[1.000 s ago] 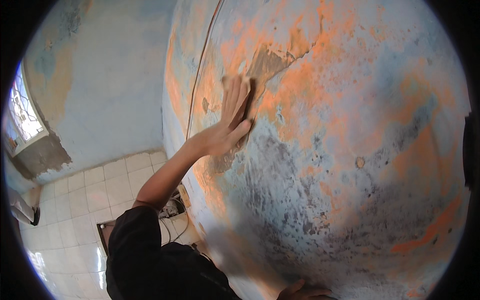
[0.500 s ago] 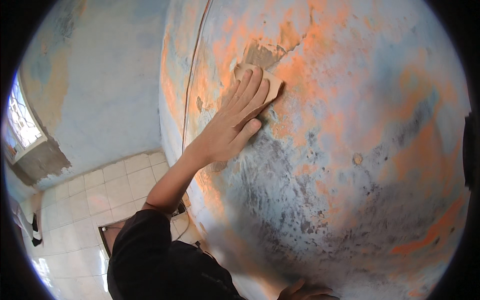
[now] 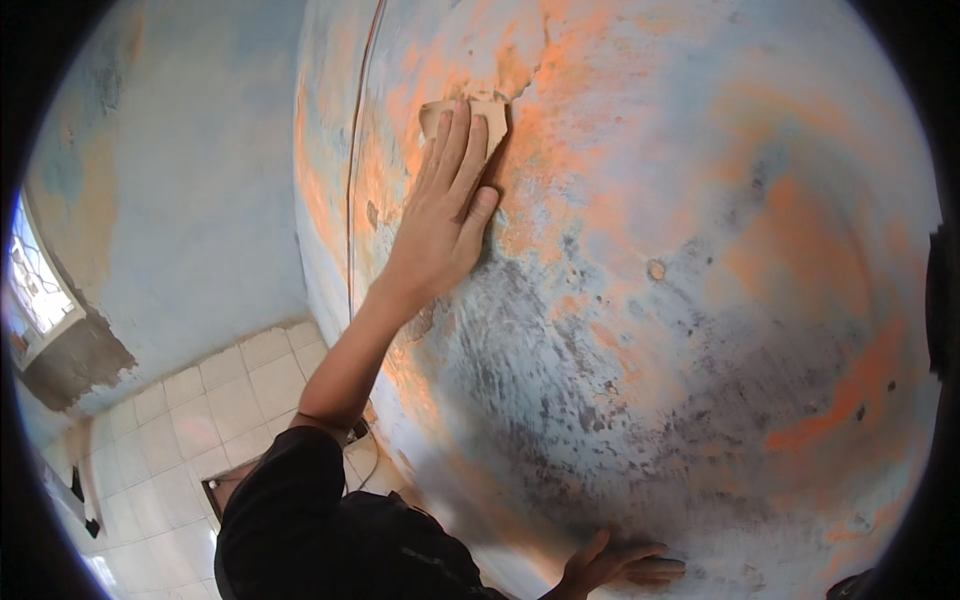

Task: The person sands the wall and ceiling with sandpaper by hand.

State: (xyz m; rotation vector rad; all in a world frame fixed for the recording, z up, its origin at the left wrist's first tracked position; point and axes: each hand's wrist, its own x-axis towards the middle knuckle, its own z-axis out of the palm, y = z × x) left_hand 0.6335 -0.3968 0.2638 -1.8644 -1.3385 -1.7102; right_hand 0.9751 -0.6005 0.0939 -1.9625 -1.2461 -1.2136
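Note:
My left hand [image 3: 445,215] presses a tan sheet of sandpaper [image 3: 492,118] flat against the patchy wall [image 3: 640,200]. Its fingers lie long over the sheet, and the thumb sits apart on the right. The sheet's grit side is hidden against the wall. Just above, a crack runs up through the orange patch. Low in the view, my right hand [image 3: 625,568] rests on the darker, stained part of the wall with its thumb spread from the fingers; it seems to hold nothing.
A thin cable [image 3: 357,150] runs down the wall left of my left hand. Farther left are a pale blue wall [image 3: 215,170], a barred window [image 3: 40,270] and white floor tiles [image 3: 190,425]. A brown-edged opening [image 3: 215,485] lies in the floor near my sleeve.
My left hand and the sandpaper have shifted left and slightly up in view, covering the grey-brown patch. More of my right hand shows now. The whole view has turned a little.

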